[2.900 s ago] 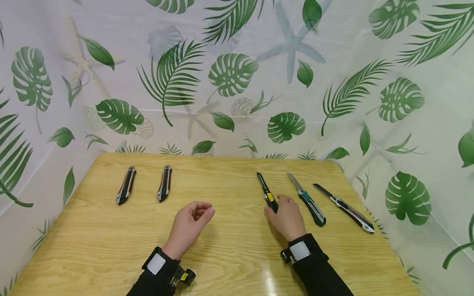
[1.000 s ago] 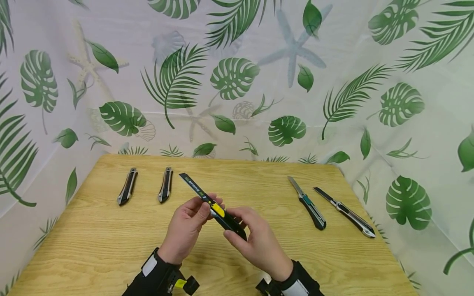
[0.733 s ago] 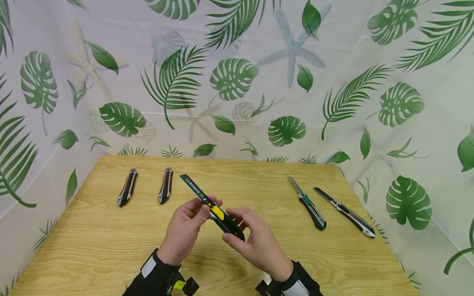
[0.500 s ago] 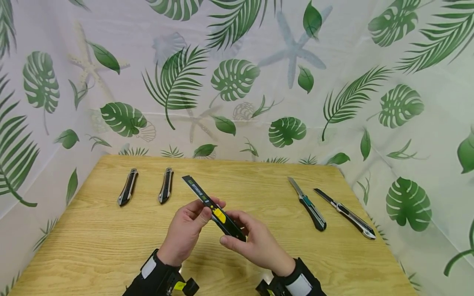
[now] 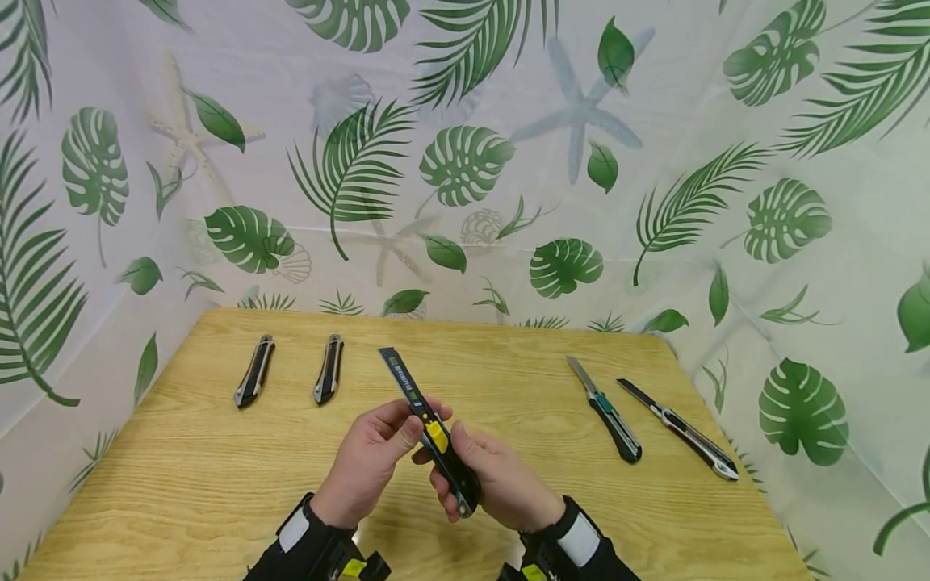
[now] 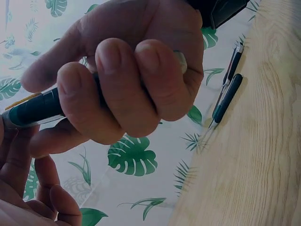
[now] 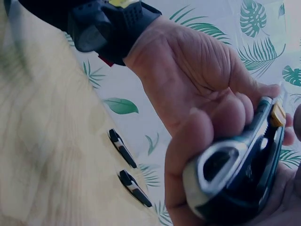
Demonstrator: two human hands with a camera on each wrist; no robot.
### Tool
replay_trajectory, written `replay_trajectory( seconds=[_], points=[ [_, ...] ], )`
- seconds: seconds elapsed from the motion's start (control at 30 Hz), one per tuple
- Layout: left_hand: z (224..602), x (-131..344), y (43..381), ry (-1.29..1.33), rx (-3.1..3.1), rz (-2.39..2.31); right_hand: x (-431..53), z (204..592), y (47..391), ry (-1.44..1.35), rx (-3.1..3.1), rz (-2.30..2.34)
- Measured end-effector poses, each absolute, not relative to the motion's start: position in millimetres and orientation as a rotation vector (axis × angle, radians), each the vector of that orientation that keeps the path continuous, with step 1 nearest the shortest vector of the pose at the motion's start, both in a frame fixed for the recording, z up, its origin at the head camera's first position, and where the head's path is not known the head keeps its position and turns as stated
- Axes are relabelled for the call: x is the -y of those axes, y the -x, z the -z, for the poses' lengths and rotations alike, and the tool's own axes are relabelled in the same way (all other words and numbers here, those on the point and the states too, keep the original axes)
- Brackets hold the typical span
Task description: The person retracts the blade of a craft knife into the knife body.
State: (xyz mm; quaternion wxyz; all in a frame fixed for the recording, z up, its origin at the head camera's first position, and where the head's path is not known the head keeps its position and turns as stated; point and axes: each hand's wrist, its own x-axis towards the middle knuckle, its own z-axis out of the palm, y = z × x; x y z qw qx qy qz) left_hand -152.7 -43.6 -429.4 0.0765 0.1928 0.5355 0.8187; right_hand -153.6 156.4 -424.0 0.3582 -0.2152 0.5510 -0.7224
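A black utility knife (image 5: 454,472) with a yellow slider and its blade out is held above the table, blade pointing up and left in the head view. My left hand (image 5: 366,464) pinches it just ahead of the slider, thumb on top. The right hand (image 5: 508,482) grips the handle, its thumb lying along the side by the slider. In the left wrist view, curled fingers wrap the dark handle (image 6: 37,110). The right wrist view shows the handle's rounded butt (image 7: 225,174) close up.
Two grey-and-black utility knives (image 5: 254,373) (image 5: 328,371) lie at the back left, blades in. At the right lie a teal-and-black utility knife (image 5: 606,411) and a silver-and-black one (image 5: 679,428), blades out. The wooden table (image 5: 182,484) meets a leaf-patterned cloth (image 5: 465,274) behind.
The right hand first took the black utility knife off the table and brought it to the left hand. Lately the right hand has closed round the handle, and the knife has turned more upright.
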Motion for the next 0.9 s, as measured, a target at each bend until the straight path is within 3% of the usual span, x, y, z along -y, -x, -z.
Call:
replay_trajectory(
  seconds=[0.9],
  points=[
    [434.7, 34.2, 149.0, -0.539, -1.668, -2.413, -151.8, 427.9, 149.3, 0.271, -1.815, 1.807]
  ],
)
